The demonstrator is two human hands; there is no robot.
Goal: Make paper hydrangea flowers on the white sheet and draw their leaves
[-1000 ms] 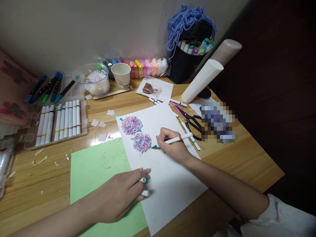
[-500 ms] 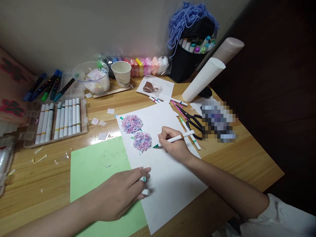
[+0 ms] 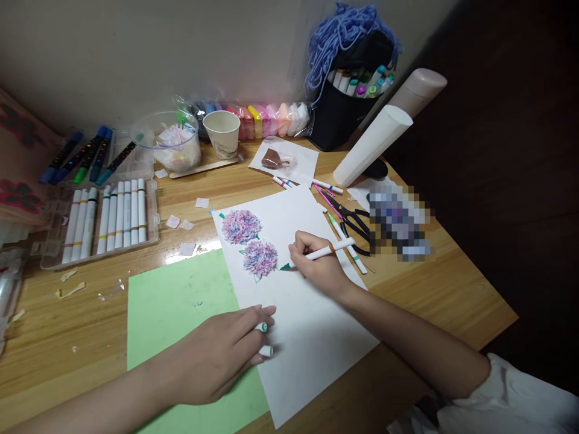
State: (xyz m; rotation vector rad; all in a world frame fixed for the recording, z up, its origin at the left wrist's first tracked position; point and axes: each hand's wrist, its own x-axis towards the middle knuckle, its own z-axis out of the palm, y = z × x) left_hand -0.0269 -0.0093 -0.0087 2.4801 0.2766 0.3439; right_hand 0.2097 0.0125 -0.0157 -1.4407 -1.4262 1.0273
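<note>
My right hand (image 3: 316, 265) is closed on a white marker (image 3: 323, 252) whose green tip touches the white paper sheet (image 3: 307, 325), just right of the lower of two pink-and-blue paper flowers (image 3: 260, 258). The upper paper flower (image 3: 241, 226) sits near the sheet's top left corner. My left hand (image 3: 221, 355) rests on the sheet's left edge and on the green paper (image 3: 172, 307), its fingers curled round a small marker cap (image 3: 263, 349) with a green end.
An open case of white markers (image 3: 106, 218) lies at the left, coloured pens (image 3: 85, 158) behind it. A clear bowl (image 3: 167, 141), paper cup (image 3: 222, 134), clay tubs (image 3: 266, 120), a black marker bag (image 3: 344, 102), paper rolls (image 3: 375, 144) and scissors (image 3: 355, 226) ring the sheet. The table ends at the right.
The marker tip has shifted slightly on the sheet beside the lower flower. My left hand has stayed in place.
</note>
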